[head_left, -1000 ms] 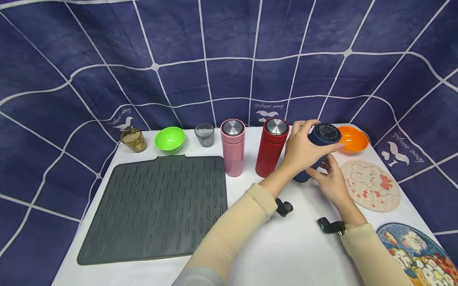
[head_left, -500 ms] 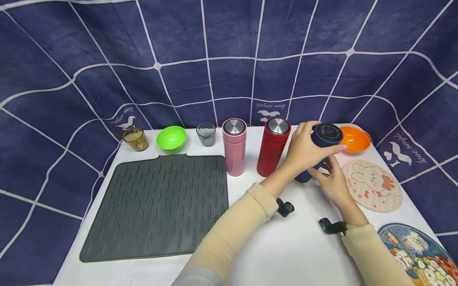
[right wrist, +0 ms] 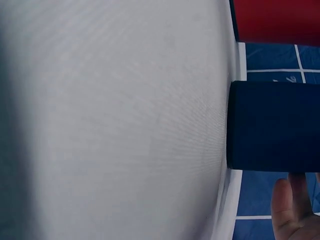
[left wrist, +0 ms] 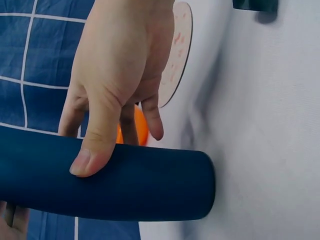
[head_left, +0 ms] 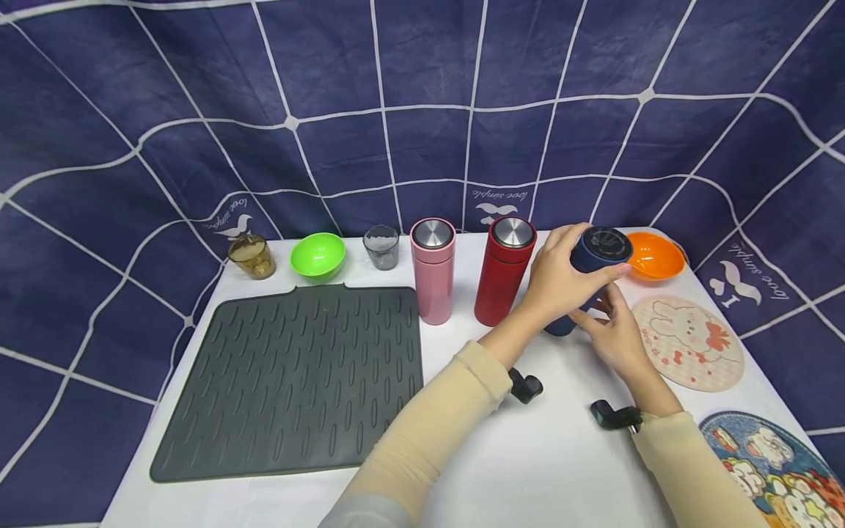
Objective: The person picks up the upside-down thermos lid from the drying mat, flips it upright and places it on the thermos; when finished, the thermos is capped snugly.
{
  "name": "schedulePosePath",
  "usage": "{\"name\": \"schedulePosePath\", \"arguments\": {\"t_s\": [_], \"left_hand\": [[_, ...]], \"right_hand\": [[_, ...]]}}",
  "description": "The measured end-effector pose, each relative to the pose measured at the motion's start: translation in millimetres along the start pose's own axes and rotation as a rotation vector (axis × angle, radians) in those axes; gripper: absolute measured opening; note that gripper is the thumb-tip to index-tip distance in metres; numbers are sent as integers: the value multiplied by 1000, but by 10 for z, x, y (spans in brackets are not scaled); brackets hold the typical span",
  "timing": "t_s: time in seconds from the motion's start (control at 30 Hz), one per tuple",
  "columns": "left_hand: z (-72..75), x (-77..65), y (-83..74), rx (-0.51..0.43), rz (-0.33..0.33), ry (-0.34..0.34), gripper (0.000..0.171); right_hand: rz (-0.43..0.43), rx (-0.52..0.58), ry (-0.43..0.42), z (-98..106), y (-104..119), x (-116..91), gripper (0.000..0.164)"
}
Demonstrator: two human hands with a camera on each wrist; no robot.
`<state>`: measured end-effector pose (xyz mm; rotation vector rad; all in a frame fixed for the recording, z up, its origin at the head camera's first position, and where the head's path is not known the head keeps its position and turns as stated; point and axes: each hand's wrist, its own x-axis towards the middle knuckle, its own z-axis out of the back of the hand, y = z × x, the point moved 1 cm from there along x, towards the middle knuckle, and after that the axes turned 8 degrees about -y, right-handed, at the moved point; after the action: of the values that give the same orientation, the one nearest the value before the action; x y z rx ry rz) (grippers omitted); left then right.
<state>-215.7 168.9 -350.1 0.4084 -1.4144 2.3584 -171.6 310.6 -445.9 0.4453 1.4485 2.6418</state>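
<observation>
In the head view, a dark blue thermos (head_left: 561,325) stands upright between both hands, a little tilted by the lens. My left hand (head_left: 557,277) holds its top, fingers behind and thumb in front, around the black-topped lid (head_left: 606,244). Lower down, my right hand (head_left: 617,334) grips the body. The left wrist view shows the right thumb (left wrist: 86,162) pressed on the thermos (left wrist: 155,185), with left fingers at the lower left edge. In the right wrist view, the thermos base (right wrist: 272,126) meets the white cloth, with right fingers (right wrist: 290,200) beside it.
A red thermos (head_left: 500,282) and a pink one (head_left: 433,286) stand to the left. Behind are an orange bowl (head_left: 656,257), a green bowl (head_left: 317,257) and two glasses (head_left: 381,249). A grey mat (head_left: 290,381) lies left; round placemats (head_left: 689,343) lie right.
The left thumb has shifted slightly back along the lid, and the lid's print looks a little turned. The right hand and thermos stay in place; the head view has drifted slightly.
</observation>
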Motion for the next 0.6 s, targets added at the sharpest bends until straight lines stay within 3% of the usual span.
{"name": "schedulePosePath", "arguments": {"t_s": [0.2,0.37,0.5,0.6], "left_hand": [[-6,-6,5,-1,-3,58,73],[-52,-67,-20,-17,-33,33,73],[-56,-213,-82,1,-76,-21,76],[47,-418,-150,-8,-133,-57,75]], "right_hand": [[-9,-3,7,19,32,-30,73],[19,17,-15,6,48,-49,71],[24,-9,-24,28,-1,-76,64],[17,-65,-18,68,28,-150,64]]}}
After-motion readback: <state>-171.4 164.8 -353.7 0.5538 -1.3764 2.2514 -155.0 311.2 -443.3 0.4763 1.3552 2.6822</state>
